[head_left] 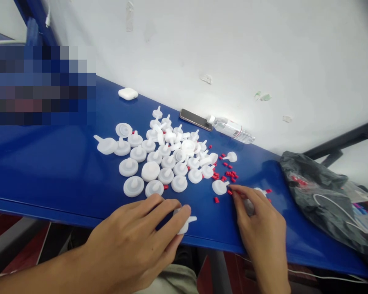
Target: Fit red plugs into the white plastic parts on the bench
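Note:
My left hand [144, 230] grips a white plastic nozzle cap [191, 219] near the table's front edge, its narrow spout pointing right. With thumb and forefinger together, my right hand [259, 220] pinches a small red cap [230, 192] on the table. Just beyond those fingertips lies a loose white nozzle cap [219, 187]. Several more red caps [232, 174] are scattered past it. A big heap of white nozzle caps [168, 161] spreads over the middle of the table. Behind my right hand, partly hidden, a white nozzle cap carries a red cap [268, 191] on its spout.
Along the wall lie a phone [196, 119], a clear plastic bottle [233, 130] and a white earbud case [128, 94]. A dark plastic bag [313, 196] sits on the right of the blue table [64, 175]. The far left is blurred out.

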`<action>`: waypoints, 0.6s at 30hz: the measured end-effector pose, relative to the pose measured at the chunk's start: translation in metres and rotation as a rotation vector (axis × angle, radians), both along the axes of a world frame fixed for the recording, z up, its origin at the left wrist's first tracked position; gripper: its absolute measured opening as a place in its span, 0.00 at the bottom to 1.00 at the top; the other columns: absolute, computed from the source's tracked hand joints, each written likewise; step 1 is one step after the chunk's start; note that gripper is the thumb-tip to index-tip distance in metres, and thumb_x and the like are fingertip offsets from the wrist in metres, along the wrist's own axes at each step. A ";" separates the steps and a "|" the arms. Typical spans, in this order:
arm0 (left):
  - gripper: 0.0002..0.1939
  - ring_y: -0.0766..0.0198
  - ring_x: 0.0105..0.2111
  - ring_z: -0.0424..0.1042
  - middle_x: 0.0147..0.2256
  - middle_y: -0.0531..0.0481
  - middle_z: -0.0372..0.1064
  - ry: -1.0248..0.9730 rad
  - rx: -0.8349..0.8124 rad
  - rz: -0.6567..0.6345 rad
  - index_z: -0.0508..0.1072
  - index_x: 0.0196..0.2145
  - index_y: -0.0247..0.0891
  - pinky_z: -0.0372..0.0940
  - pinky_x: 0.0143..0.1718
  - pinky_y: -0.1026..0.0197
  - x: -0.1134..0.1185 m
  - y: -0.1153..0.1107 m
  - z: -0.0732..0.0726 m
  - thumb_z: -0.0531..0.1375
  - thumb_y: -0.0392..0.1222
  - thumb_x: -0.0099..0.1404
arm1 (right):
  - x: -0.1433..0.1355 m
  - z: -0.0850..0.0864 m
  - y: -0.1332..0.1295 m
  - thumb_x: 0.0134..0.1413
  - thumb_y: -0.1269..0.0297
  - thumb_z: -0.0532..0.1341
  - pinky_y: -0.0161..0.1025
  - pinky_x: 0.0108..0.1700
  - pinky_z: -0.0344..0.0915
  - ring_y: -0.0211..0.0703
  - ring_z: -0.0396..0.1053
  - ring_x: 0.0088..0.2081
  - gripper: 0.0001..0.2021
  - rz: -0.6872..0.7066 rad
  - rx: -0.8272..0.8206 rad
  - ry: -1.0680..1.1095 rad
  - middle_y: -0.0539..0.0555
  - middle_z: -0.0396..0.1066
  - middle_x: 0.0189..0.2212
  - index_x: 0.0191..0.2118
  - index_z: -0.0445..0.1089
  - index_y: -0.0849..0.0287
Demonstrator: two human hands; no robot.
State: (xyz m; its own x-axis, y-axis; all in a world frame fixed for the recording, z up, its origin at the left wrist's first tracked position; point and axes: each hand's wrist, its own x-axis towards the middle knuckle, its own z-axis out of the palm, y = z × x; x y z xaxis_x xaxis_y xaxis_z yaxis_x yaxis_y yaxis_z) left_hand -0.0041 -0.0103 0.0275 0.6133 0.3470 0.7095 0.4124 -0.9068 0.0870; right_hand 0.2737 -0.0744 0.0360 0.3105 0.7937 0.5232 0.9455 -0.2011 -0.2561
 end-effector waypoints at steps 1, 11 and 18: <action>0.13 0.55 0.45 0.79 0.47 0.51 0.83 0.003 -0.002 -0.006 0.75 0.58 0.36 0.68 0.50 0.53 0.000 0.000 0.000 0.53 0.39 0.84 | 0.000 0.000 0.000 0.73 0.53 0.57 0.45 0.45 0.69 0.52 0.81 0.43 0.18 -0.006 0.003 -0.002 0.54 0.85 0.44 0.47 0.84 0.51; 0.14 0.56 0.46 0.77 0.48 0.51 0.83 0.008 0.022 -0.020 0.74 0.58 0.33 0.67 0.52 0.53 0.001 0.002 0.002 0.52 0.37 0.85 | 0.009 -0.002 -0.004 0.73 0.53 0.62 0.42 0.36 0.69 0.45 0.75 0.27 0.13 0.051 0.054 -0.051 0.51 0.85 0.38 0.44 0.84 0.49; 0.14 0.56 0.47 0.79 0.48 0.52 0.84 0.016 0.010 -0.021 0.75 0.58 0.35 0.68 0.52 0.53 0.001 0.001 0.000 0.53 0.38 0.84 | 0.005 0.000 -0.004 0.72 0.51 0.62 0.43 0.33 0.68 0.43 0.68 0.23 0.14 0.041 0.058 -0.043 0.51 0.84 0.35 0.43 0.84 0.50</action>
State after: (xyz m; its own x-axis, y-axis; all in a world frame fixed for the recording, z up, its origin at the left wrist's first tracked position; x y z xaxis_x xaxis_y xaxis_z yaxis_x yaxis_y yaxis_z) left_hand -0.0030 -0.0089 0.0270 0.6317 0.3268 0.7030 0.3943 -0.9162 0.0715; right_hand 0.2787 -0.0782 0.0355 0.2543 0.7732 0.5810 0.9631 -0.1478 -0.2249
